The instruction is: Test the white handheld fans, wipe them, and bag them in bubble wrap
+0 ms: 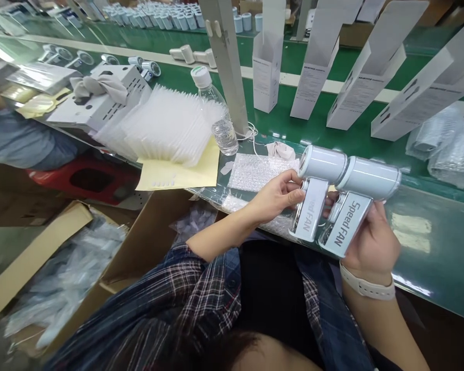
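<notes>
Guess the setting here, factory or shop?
Probably a factory packing line: a long green conveyor belt, rows of open white cardboard cartons standing on it, and two identical white handheld fans in the worker's hands.

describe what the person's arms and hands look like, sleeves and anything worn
Both hands are bare, without gloves. The left hand comes out of a dark blue plaid sleeve with white and red lines, pushed up the forearm. The right hand has a white wristband.

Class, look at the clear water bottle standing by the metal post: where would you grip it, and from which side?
Grip the water bottle around its mid-body from the near right. The post blocks its far right, and the stacked plastic bags crowd its left.
</notes>
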Demonstrator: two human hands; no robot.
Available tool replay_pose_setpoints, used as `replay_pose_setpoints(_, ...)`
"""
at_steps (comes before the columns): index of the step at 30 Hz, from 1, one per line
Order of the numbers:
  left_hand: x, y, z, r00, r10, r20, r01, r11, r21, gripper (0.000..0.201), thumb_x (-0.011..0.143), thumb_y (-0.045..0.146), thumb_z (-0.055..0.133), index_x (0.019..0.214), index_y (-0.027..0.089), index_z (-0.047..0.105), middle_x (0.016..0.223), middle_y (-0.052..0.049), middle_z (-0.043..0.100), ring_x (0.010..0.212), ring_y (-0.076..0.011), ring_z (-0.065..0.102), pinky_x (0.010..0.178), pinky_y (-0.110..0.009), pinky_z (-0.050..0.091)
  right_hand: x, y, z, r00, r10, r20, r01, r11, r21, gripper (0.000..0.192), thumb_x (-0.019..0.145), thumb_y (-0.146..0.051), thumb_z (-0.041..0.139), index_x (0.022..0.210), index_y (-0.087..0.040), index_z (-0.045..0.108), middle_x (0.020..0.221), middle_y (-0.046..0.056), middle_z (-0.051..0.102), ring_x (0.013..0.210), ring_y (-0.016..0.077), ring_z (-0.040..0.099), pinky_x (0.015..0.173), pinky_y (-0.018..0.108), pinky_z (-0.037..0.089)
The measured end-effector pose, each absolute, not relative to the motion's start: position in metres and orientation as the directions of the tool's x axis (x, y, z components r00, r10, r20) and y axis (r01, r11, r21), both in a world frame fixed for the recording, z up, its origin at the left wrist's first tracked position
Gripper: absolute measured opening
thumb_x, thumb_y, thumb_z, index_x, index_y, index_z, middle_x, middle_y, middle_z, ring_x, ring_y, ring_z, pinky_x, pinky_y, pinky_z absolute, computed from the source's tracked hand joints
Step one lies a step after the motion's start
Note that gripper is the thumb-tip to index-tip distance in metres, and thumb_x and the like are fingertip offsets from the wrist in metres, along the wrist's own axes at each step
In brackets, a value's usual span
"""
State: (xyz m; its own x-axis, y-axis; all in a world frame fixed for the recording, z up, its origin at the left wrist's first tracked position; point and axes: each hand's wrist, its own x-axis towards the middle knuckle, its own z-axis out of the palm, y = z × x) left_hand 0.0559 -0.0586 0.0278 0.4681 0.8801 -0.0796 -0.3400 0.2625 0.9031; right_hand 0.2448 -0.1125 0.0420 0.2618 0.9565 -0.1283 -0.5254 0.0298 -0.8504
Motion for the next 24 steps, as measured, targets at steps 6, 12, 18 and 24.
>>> replay_pose_setpoints(6,0.059,-0.059,0.024,0.449,0.890,-0.076,-0.308,0.235,0.922,0.077,0.068,0.080,0.093,0.095,0.022,0.050,0.073,0.006,0.065,0.068,-0.0089,0.060,0.061,-0.021,0.050,0.240,-0.109,0.034,0.300,0.920,-0.253,-0.594,-0.028,-0.804,0.024,0.104,-0.025,0.058,0.116,-0.021,0.078,0.096,0.007,0.083,0.084,0.0226,0.081,0.072,0.038,0.070)
replay_pose_setpoints(12,0.060,-0.059,0.024,0.485,0.872,-0.066,-0.307,0.240,0.921,0.073,0.070,0.074,0.095,0.099,0.020,0.054,0.081,0.003,0.068,0.074,-0.0092,0.063,0.060,-0.019,0.046,0.244,-0.108,0.025,0.304,0.922,-0.239,-0.616,-0.001,-0.788,0.013,0.095,-0.018,0.065,0.102,-0.022,0.076,0.089,0.004,0.082,0.079,0.0230,0.079,0.087,0.046,0.073)
replay_pose_setpoints(18,0.058,-0.059,0.027,0.491,0.870,-0.047,-0.310,0.225,0.924,0.071,0.069,0.070,0.098,0.101,0.020,0.058,0.086,0.002,0.069,0.071,-0.0080,0.062,0.059,-0.019,0.043,0.248,-0.109,0.022,0.330,0.906,-0.265,-0.571,-0.032,-0.820,0.020,0.088,-0.026,0.069,0.104,-0.021,0.080,0.089,0.003,0.082,0.071,0.0231,0.076,0.078,0.047,0.073)
replay_pose_setpoints(24,0.055,-0.058,0.031,0.499,0.867,0.002,-0.304,0.173,0.937,0.062,0.070,0.054,0.102,0.101,0.018,0.061,0.097,-0.002,0.071,0.085,-0.0125,0.069,0.080,-0.026,0.054,0.250,-0.115,0.028,0.274,0.947,-0.169,-0.542,0.006,-0.840,0.028,0.086,-0.042,0.074,0.107,-0.025,0.082,0.100,0.004,0.084,0.082,0.0284,0.077,0.086,0.058,0.070)
